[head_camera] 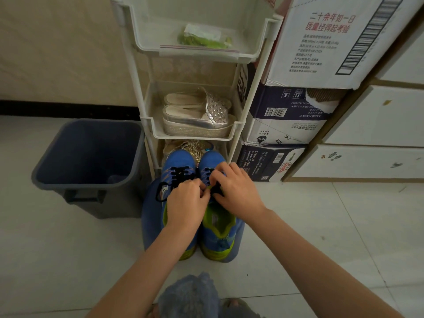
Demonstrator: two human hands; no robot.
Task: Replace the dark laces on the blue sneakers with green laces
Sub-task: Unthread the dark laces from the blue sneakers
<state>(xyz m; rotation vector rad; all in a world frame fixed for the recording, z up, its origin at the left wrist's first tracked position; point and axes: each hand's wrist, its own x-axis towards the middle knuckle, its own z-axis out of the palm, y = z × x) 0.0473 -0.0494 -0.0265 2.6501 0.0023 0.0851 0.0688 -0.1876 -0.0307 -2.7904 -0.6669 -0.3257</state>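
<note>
Two sneakers [218, 237], laces [181, 174] under left hand [183, 203], right hand [237, 189]

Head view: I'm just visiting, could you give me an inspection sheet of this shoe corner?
Surface: white tiled floor.
Job's things: blue sneakers side by side, toes toward the white rack, dark laces still in; zip bag with green contents on the top shelf.
Clutter: grey bin at left; crumpled plastic bag near the camera.
Grips: left hand and right hand both pinch the dark laces of the right-side sneaker.
Cables: nothing seen.
Surroundings: rack holding silver sandals; stacked cardboard boxes; white drawers right.
</note>
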